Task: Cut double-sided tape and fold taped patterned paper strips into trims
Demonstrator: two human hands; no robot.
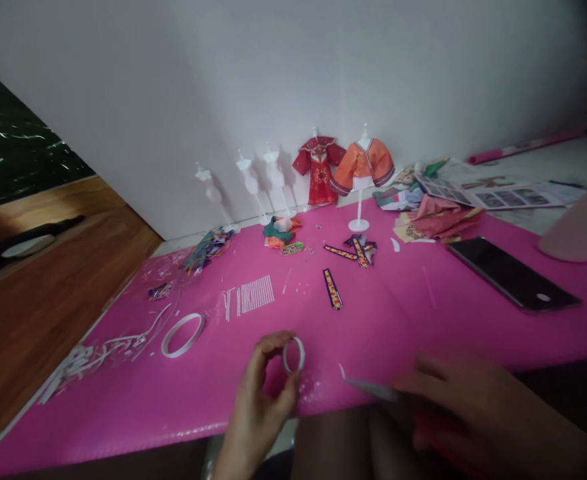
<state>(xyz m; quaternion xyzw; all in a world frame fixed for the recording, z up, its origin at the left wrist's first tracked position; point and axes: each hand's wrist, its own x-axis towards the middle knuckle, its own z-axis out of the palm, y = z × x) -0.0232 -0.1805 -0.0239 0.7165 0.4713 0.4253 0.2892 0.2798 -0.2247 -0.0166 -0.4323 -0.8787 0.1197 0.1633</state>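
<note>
My left hand (261, 400) pinches a small white roll of tape (301, 357) upright between thumb and fingers, above the front of the pink table covering. My right hand (483, 400), smeared by motion, is closed around scissors (373, 389) with red handles. Their pointed blades reach left toward the roll but stay apart from it. At the blade tip is a short white strip (342, 371); whether the blades touch it I cannot tell. Beyond the hands lies a dark-edged, patterned fabric strip (332, 290), with similar strips (358, 253) farther back.
A larger white tape roll (201, 325) and white scraps (68, 370) lie left. A sheet of bead strips (257, 294) is mid-table. Several small dress forms (273, 167) line the wall, two dressed. A phone (511, 272) and folded cloths (438, 217) lie right.
</note>
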